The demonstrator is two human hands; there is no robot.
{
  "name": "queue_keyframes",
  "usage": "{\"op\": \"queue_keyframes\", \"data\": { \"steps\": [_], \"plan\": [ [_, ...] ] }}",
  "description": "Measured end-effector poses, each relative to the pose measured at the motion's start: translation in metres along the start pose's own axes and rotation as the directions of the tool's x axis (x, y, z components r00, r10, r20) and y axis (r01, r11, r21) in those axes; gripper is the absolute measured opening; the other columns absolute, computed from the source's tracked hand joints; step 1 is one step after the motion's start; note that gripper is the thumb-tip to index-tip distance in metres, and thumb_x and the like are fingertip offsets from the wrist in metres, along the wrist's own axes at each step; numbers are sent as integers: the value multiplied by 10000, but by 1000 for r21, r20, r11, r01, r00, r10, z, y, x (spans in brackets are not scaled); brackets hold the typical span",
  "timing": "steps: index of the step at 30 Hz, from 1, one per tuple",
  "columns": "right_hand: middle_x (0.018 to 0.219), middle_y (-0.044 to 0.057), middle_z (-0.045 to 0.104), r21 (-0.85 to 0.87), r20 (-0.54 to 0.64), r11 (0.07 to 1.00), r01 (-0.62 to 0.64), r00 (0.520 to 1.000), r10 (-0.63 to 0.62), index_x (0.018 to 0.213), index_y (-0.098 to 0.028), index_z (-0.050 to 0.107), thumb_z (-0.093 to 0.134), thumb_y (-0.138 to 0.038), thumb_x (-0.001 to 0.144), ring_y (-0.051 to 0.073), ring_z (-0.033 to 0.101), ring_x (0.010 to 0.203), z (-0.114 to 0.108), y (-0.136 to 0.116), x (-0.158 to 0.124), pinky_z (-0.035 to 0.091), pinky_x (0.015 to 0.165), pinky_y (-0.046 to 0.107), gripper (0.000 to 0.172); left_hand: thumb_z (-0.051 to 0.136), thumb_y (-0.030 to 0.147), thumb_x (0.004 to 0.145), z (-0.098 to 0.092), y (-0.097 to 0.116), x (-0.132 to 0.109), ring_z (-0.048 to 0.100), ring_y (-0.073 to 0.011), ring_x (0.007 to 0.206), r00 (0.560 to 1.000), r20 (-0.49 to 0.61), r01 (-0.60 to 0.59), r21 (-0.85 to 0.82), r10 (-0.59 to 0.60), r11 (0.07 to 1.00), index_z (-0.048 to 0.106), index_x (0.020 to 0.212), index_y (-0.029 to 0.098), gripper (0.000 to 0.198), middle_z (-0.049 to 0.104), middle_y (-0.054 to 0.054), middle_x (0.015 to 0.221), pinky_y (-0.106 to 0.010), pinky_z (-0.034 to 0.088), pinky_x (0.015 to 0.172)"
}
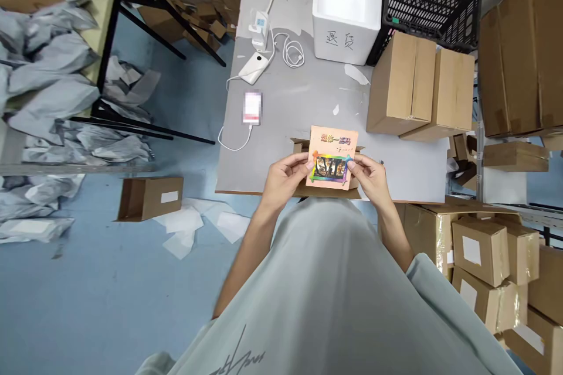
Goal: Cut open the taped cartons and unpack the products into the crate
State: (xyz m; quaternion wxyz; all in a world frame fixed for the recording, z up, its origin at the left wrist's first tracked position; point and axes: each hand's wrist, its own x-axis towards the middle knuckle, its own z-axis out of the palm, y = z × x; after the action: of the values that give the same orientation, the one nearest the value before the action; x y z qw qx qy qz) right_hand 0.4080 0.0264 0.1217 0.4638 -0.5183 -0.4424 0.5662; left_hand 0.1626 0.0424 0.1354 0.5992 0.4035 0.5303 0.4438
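Observation:
A small peach-coloured card [333, 149] with a rainbow-framed picture and coloured lettering is held flat between both hands. My left hand [287, 174] pinches its left edge and my right hand [368, 174] pinches its right edge. Directly under the card sits an open brown cardboard box [300, 145] at the near edge of the grey table [303, 105], mostly hidden by the card and my hands.
On the table stand two closed cardboard boxes [417, 85], a white foam box [347, 6], a black plastic crate [433, 3], a phone [252, 108] on a cable and a white power bank [253, 67]. More boxes are stacked at right; grey mailer bags at left; a box [149, 197] lies on the floor.

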Motion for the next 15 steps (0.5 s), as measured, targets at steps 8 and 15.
{"op": "queue_keyframes", "data": {
  "steps": [8,15],
  "plan": [
    [1075,63,888,35,-88,999,6,996,-3,1181,-283,881,890,-768,908,279,820,985,14,9,8,715,895,442,556,1066,685,721,-1,6,3,855,-319,1110,1000,14,20,-67,-19,998,879,1056,208,612,899,-132,1145,-459,707,1038],
    [1612,126,712,-200,-266,970,139,945,-190,1411,-333,816,764,-673,1059,352,637,1543,42,-5,-11,533,1341,568,491,1013,697,784,11,-6,6,874,-325,1089,976,-184,-115,31,119,993,890,1107,194,611,905,-122,1148,-491,729,1031]
  ]
}}
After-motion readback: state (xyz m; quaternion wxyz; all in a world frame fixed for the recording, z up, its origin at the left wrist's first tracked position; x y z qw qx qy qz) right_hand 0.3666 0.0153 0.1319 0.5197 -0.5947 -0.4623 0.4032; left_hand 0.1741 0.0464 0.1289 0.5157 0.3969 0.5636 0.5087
